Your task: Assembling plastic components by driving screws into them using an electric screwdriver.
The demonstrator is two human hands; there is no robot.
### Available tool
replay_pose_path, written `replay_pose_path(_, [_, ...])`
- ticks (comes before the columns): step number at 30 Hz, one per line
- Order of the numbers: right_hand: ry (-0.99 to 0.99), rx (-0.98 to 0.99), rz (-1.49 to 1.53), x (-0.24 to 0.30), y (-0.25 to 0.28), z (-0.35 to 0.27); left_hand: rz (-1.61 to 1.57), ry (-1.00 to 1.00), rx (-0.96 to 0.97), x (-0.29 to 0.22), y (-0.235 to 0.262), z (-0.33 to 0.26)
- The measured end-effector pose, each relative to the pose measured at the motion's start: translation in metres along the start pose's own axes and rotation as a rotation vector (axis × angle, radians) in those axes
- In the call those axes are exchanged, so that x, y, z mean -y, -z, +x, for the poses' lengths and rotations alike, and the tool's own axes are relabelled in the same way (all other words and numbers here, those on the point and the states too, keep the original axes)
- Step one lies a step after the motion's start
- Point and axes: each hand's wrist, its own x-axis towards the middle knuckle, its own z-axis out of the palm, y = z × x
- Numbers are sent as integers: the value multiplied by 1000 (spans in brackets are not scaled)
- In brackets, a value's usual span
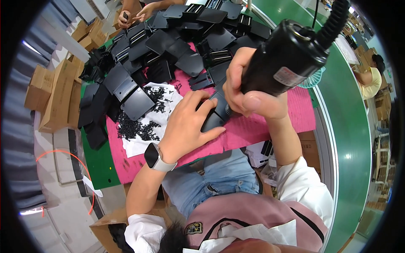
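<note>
My right hand (pixel 263 99) is wrapped round a black electric screwdriver (pixel 280 55), with a coiled cord (pixel 335 23) at its top end. The screwdriver's tip is hidden behind the hand. Just left of it, my left hand (pixel 187 120) bends its fingers over a black plastic part (pixel 214 122) and holds it against the pink mat (pixel 270 135). The fingers cover much of that part. To the left of this hand, many small black screws (pixel 145 128) lie heaped on a white cloth (pixel 171 95).
Piled black plastic parts (pixel 164 44) cover the far and left side of the table. At the far edge a co-worker's hands (pixel 137 17) handle a small dark piece. A green conveyor (pixel 350 139) runs along the right. Cardboard boxes (pixel 59 97) stand at left.
</note>
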Motion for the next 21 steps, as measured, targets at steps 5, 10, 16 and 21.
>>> replay_pose_path(5, [66,17,-303,6,-2,-7,134,14,74,-13,-3,10])
replay_pose_path(10, [110,-2,-21,9,1,-7,237,182,56,-22,-1,13])
replay_pose_path(16, [-1,-106,-73,36,69,-49,184,214,-407,-41,45,-27])
replay_pose_path(21, [-162,-170,-257,15,89,-51,471,716,-962,-44,109,-183])
